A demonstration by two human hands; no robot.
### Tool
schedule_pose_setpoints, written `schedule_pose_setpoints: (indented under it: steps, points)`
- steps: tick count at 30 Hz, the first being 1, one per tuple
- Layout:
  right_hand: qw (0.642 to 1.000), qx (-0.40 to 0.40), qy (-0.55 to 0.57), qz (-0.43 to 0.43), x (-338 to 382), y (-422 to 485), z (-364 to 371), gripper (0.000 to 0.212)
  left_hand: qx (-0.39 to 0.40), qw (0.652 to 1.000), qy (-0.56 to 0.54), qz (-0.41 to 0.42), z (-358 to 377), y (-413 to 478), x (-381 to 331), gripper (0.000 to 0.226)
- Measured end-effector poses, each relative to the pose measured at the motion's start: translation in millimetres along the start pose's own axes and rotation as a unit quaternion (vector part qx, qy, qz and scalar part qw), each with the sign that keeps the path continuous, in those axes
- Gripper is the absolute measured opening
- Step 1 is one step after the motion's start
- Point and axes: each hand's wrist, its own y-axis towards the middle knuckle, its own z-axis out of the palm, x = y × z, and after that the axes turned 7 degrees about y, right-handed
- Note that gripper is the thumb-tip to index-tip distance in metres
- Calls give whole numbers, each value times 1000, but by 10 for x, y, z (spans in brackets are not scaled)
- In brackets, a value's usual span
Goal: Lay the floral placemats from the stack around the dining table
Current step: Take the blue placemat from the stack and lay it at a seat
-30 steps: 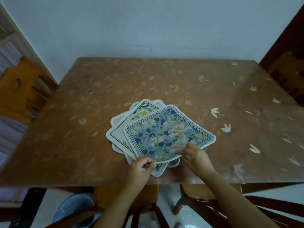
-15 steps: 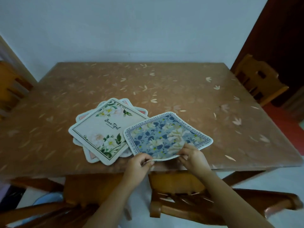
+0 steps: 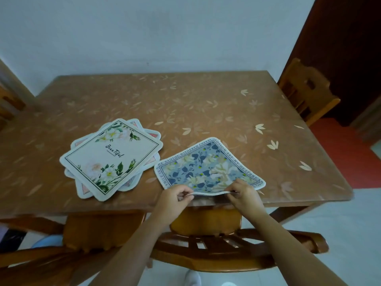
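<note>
Both hands are pinching the near edge of the blue placemat [image 3: 208, 169]: the left hand [image 3: 175, 198] and the right hand [image 3: 244, 195] are lifting that edge just above the table's [image 3: 206, 108] near edge. The stack [image 3: 109, 158] is lying beside it, toward the left.

- one blue floral placemat [image 3: 207, 169], lying apart from the stack
- one stack of placemats [image 3: 111, 159]: the white "beautiful" mat on top, with what look like three or four more under it, though only their corners show
- two bare hands: a left hand [image 3: 175, 200] and a right hand [image 3: 244, 195]
- one dining table [image 3: 206, 104]
- wooden chairs: one at the right side [image 3: 307, 89], one at the near edge [image 3: 206, 234], and part of another at the lower left [image 3: 51, 244]
</note>
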Motion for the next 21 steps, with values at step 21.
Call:
schedule_pose_setpoints:
  steps: [21]
  points:
    - [998,57,-5,-1,-828,268,-979,13,46,998,-42,-1,1059,459,-700,6]
